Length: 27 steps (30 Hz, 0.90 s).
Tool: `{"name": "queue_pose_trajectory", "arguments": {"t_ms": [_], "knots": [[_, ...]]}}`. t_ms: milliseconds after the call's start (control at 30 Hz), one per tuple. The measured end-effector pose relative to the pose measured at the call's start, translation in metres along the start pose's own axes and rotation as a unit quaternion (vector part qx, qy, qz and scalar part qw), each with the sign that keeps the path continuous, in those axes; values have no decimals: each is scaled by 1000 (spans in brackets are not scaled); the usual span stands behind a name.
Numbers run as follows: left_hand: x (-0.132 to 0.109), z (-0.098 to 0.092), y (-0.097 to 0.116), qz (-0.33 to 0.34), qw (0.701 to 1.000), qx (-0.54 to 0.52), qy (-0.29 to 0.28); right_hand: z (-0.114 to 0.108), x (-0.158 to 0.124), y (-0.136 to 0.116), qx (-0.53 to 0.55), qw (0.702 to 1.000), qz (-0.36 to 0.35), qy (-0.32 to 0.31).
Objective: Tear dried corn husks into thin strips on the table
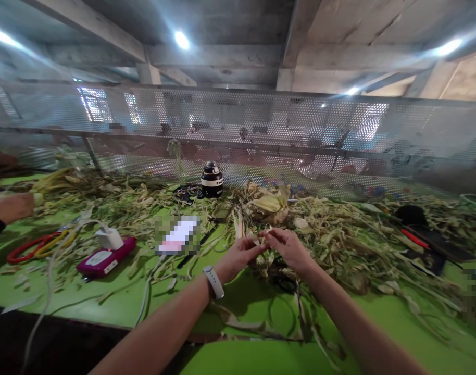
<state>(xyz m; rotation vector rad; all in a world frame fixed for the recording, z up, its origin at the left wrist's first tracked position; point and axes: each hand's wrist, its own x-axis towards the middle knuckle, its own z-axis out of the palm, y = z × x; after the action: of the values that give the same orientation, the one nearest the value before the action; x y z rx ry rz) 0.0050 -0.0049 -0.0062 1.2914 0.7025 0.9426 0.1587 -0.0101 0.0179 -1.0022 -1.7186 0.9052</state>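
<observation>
My left hand (240, 258) and my right hand (288, 249) meet over the green table, fingertips almost touching. Both are closed in a pinch on a thin, pale strip of dried plant husk (262, 238), which the fingers partly hide. Below them, loose dark strips (285, 284) lie tangled and trail toward the front edge. Just behind the hands, a larger yellowish dried husk (271, 202) rests on the heap. A white band (213, 282) circles my left wrist.
Dried husk strips (347, 245) cover much of the green table (230, 359). Left are a phone (179, 234), magenta power bank (105, 258), white charger (110, 238) and red-handled scissors (30, 249). A black jar (212, 180) stands before the perforated metal screen (238, 120). Another person's hand (15, 207) is at far left.
</observation>
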Motion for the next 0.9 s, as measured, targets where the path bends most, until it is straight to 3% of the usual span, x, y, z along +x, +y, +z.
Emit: {"name": "queue_pose_trajectory", "arguments": {"t_ms": [200,333,433,533,633,733,833,900], "knots": [[0,-1,-1,0,999,0,-32,9,-1,7,8,994,14,112],[0,-2,-2,-13,999,-1,-52,16,-3,3,71,988,53,123],[-1,0,-2,-17,999,-22,-36,14,-2,4,75,988,64,116],[-2,2,-2,-26,994,-105,1,4,1,6,24,992,62,108],[-3,3,1,-37,982,-185,19,-6,1,5,-104,985,57,128],[-3,2,4,-38,983,-178,37,-6,-2,3,-180,979,55,77],[-2,2,5,-14,991,-124,47,1,-4,5,-120,990,76,-17],[-1,2,5,-2,996,-75,56,6,-4,8,-67,993,86,-33]]}}
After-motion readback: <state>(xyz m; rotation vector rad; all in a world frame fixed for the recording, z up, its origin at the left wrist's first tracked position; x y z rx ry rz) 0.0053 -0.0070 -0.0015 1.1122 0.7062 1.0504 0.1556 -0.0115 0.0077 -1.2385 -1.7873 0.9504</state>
